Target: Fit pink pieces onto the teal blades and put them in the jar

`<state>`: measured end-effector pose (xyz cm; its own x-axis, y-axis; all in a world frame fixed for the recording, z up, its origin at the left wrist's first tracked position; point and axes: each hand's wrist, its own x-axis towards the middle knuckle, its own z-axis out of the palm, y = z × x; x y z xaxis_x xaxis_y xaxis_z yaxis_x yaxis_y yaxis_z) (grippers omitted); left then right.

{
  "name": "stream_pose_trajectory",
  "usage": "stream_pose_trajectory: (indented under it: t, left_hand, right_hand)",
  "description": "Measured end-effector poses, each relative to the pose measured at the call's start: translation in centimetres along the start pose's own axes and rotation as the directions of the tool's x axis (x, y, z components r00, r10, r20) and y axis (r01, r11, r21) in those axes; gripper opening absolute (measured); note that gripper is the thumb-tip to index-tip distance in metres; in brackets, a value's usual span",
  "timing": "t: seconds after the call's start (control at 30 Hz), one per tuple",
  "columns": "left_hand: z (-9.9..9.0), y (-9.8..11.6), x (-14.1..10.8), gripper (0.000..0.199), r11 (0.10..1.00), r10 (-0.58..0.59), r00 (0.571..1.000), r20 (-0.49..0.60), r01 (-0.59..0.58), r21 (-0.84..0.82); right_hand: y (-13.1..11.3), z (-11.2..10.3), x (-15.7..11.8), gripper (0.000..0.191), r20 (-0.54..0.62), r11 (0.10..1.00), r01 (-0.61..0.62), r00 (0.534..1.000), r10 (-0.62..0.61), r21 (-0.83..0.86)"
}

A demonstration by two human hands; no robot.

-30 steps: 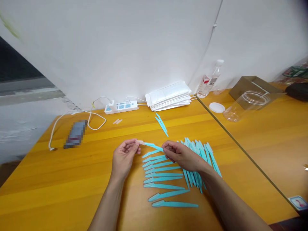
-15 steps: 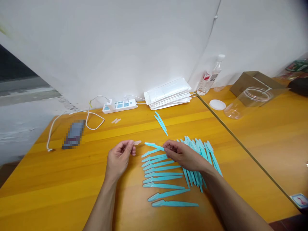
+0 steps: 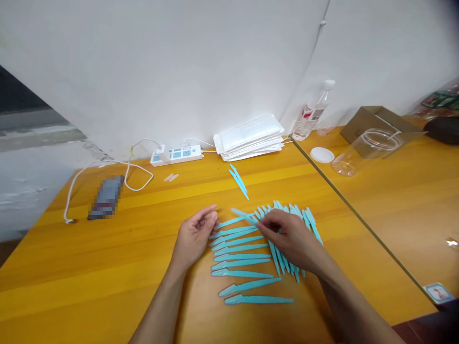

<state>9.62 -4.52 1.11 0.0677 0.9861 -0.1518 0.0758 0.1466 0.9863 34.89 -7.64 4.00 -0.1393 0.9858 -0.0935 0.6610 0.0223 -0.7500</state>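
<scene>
My right hand [image 3: 283, 231] pinches a light-blue eyebrow razor [image 3: 243, 214], smeared by motion, its tip pointing left above the row. My left hand [image 3: 197, 234] has its fingers curled, thumb near the forefinger, at the left end of the top razor [image 3: 234, 220] in the row. What sits between those left fingers is hidden. Below, a column of similar razors [image 3: 242, 274] lies side by side, their heads to the left. Under and beyond my right hand is a heaped pile of razors [image 3: 279, 255]. Two more razors [image 3: 238, 181] lie apart, farther back.
At the back are a power strip [image 3: 175, 155], a white cable [image 3: 70, 191], small clear pieces [image 3: 171, 177] and white packets [image 3: 251, 138]. A phone [image 3: 106, 197] lies left. Rightward stand a bottle [image 3: 310, 117], white lid [image 3: 322, 155], clear jar [image 3: 362, 153] and cardboard box [image 3: 362, 122].
My left hand has moved right, toward the row; the small clear piece it held no longer shows. My right hand has shifted slightly right, still with a razor. The view has moved slightly.
</scene>
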Motion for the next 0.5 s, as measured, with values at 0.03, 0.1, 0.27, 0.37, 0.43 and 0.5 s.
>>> stream_pose_trajectory:
  t: [0.03,0.1,0.27,0.37,0.43,0.5]
  left_hand:
    - [-0.2,-0.1,0.1,0.049,1.0,0.016,1.0,-0.018,-0.016,-0.001]
    - [-0.7,-0.3,0.4,0.052,0.999,0.045,0.998,-0.043,-0.044,0.017]
    - [-1.4,-0.8,0.8,0.054,0.997,0.059,0.997,-0.042,-0.057,0.057]
    - [-2.0,-0.7,0.8,0.054,0.993,0.08,0.995,-0.052,-0.075,0.091]
    - [-3.1,-0.4,1.2,0.052,0.987,0.093,0.991,-0.098,-0.079,0.142]
    - [-4.8,-0.2,2.2,0.051,0.974,0.102,0.977,-0.187,-0.06,0.218]
  right_hand:
    - [0.7,-0.5,-0.9,0.03,-0.109,0.994,-0.066,0.992,0.055,-0.093]
    - [2.1,-1.3,-2.6,0.032,-0.246,0.951,-0.226,0.954,0.172,-0.212]
    - [3.9,-1.6,-5.3,0.04,-0.199,0.89,-0.336,0.937,0.285,-0.309]
    - [3.1,-2.3,-4.8,0.046,-0.214,0.872,-0.324,0.941,0.26,-0.366]
    - [2.1,-3.3,-3.0,0.048,-0.261,0.859,-0.294,0.945,0.197,-0.419]
    - [1.1,-4.0,0.2,0.045,-0.286,0.848,-0.253,0.95,0.126,-0.466]
